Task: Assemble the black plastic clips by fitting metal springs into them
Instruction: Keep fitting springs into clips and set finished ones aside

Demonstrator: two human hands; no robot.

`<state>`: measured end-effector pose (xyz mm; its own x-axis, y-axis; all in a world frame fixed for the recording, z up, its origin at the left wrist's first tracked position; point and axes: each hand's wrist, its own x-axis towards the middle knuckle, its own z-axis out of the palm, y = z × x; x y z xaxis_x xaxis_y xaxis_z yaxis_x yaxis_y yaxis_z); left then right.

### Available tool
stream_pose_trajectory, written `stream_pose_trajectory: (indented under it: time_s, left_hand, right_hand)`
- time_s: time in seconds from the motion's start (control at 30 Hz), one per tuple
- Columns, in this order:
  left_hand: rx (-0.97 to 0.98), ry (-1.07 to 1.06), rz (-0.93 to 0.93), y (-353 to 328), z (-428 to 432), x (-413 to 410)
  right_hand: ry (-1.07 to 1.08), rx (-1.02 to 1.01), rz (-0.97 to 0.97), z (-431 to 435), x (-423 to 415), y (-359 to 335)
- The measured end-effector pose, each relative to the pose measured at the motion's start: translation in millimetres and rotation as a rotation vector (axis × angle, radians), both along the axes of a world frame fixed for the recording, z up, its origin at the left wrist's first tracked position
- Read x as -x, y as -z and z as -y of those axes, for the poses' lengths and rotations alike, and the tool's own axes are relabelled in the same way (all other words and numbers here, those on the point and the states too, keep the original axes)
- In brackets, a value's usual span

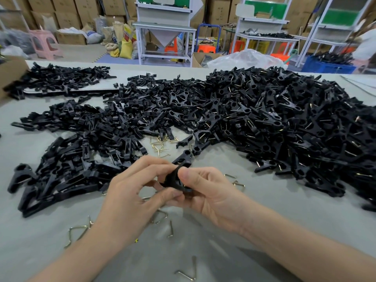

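A black plastic clip [175,177] is held between both hands just above the grey table [254,224], near the front middle. My left hand [134,200] pinches its left side with thumb and fingertips. My right hand [211,197] grips its right side, thumb on top. Whether a spring sits inside the clip is hidden by my fingers. Loose metal springs [78,234] lie on the table around my wrists, and a small heap of brass-coloured springs [160,144] lies just beyond the hands.
A big heap of black clips with springs [284,123] fills the right side. Loose black clip halves [85,143] spread over the left and middle. Cardboard boxes, white workbenches [163,29], stools and a blue crate stand behind the table.
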<state>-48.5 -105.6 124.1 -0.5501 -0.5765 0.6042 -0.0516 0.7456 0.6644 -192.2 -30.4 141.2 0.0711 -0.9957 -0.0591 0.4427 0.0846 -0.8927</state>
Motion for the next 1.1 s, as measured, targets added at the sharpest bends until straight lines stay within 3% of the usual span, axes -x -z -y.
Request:
stream_pose_trajectory:
  time_s: [0.47, 0.57, 0.67, 0.8, 0.97, 1.03, 1.1]
  left_hand:
    - [-0.068, 0.064, -0.01, 1, 5, 1]
    - [0.091, -0.001, 0.096, 0, 14, -5]
    - [0.248, -0.265, 0.287, 3, 34, -16]
    - [0.001, -0.572, 0.818, 8, 56, -31]
    - [0.019, -0.565, 0.746, 6, 60, -33]
    - [0.004, -0.562, 0.698, 3, 58, -31]
    - [0.011, -0.552, 0.641, 2, 57, -31]
  right_hand:
    - [0.087, 0.084, -0.048, 1, -1, 6]
    - [0.132, 0.094, -0.131, 1, 2, 8]
    - [0.233, 0.135, -0.366, -1, 8, 3]
    - [0.4, 0.197, -0.557, 0, 23, -9]
    - [0.878, 0.251, -0.813, 7, 74, -21]
    - [1.095, 0.195, -1.133, 10, 107, -23]
    - [1.154, -0.013, -1.438, 10, 132, -19]
